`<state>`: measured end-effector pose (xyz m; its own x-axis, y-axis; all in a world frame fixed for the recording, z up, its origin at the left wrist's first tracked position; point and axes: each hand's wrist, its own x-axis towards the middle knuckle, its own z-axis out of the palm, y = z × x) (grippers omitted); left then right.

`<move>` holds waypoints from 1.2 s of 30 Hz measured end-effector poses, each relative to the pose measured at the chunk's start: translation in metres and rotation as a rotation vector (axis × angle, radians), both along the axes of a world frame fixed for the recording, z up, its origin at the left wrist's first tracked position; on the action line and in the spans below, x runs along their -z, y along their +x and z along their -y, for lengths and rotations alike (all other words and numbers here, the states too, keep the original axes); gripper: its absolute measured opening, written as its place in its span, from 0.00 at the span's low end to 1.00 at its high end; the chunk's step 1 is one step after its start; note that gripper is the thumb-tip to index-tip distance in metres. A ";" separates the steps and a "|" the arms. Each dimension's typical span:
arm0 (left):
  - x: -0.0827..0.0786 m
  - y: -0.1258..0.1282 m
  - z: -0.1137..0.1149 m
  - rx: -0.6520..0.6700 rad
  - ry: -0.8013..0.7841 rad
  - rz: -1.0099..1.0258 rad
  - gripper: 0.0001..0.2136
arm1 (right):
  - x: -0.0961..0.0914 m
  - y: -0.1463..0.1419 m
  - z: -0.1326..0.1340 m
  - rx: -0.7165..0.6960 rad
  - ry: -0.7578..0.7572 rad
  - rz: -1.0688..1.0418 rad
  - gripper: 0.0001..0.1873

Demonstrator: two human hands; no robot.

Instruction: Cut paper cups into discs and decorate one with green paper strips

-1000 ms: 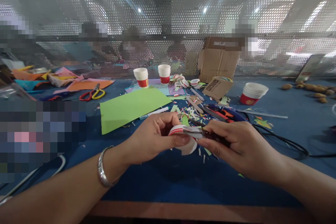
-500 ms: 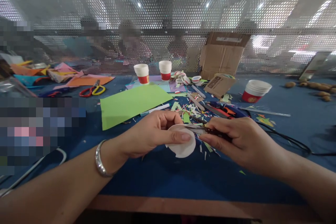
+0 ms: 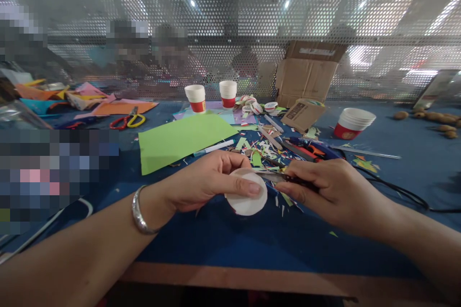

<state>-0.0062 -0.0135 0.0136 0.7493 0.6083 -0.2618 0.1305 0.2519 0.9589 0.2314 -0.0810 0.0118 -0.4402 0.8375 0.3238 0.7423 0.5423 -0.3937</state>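
Note:
My left hand (image 3: pixel 216 180) pinches a round white paper disc (image 3: pixel 248 205), thumb on top and fingers behind it. The disc's edge is slightly uneven. In my right hand (image 3: pixel 324 192) is a pair of scissors (image 3: pixel 272 176), their metal blades pointing left at the disc's upper right edge. The handles are mostly hidden in my fingers. Behind both hands, paper scraps (image 3: pixel 264 146) in white, green and red lie spread over the blue table (image 3: pixel 281 254).
A green paper sheet (image 3: pixel 180 139) lies left of the scraps. Stacked paper cups (image 3: pixel 355 122) stand at right, with more cups (image 3: pixel 228 93) behind. A cardboard box (image 3: pixel 306 76) leans on the mesh screen. Red and yellow scissors (image 3: pixel 127 119) lie left. A black cable (image 3: pixel 396 189) runs right.
The disc has turned in my left hand, and its ragged lower edge now looks rounder. The scissors stay at its upper right edge. The view has shifted slightly.

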 end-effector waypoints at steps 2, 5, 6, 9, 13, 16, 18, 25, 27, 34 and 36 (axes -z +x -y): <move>-0.001 0.000 0.000 -0.004 -0.006 -0.006 0.15 | 0.001 0.001 0.000 0.003 0.013 0.006 0.21; -0.002 0.000 0.000 -0.011 -0.021 -0.012 0.14 | 0.003 0.001 -0.001 0.015 0.058 0.050 0.21; -0.002 0.000 0.000 -0.008 -0.031 -0.011 0.14 | 0.004 0.001 -0.001 0.020 0.077 0.068 0.20; -0.001 0.000 -0.002 0.008 -0.059 -0.008 0.12 | 0.005 0.001 -0.001 0.034 0.099 0.101 0.20; 0.001 0.000 -0.004 0.016 -0.083 -0.006 0.10 | 0.003 0.002 0.000 0.059 0.066 0.088 0.19; 0.001 0.000 -0.005 0.026 -0.079 0.014 0.08 | 0.000 0.004 -0.004 0.074 -0.051 0.053 0.21; 0.000 0.000 -0.006 0.005 -0.058 0.027 0.08 | -0.003 0.006 -0.009 0.079 -0.154 0.013 0.23; 0.001 0.006 -0.001 -0.020 -0.030 -0.031 0.11 | -0.003 0.001 -0.017 0.111 -0.297 -0.352 0.21; 0.003 0.008 0.001 0.003 -0.022 -0.057 0.12 | -0.001 -0.005 -0.014 0.084 -0.308 -0.398 0.17; 0.005 0.011 0.005 0.037 0.037 -0.087 0.14 | 0.009 -0.010 -0.011 0.039 -0.402 -0.435 0.10; 0.006 0.011 0.005 0.039 0.040 -0.085 0.15 | 0.011 -0.010 -0.011 0.038 -0.416 -0.434 0.09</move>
<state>0.0050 -0.0187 0.0079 0.7487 0.5905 -0.3015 0.2210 0.2064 0.9532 0.2217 -0.0696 0.0005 -0.3086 0.9450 0.1086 0.4824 0.2539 -0.8384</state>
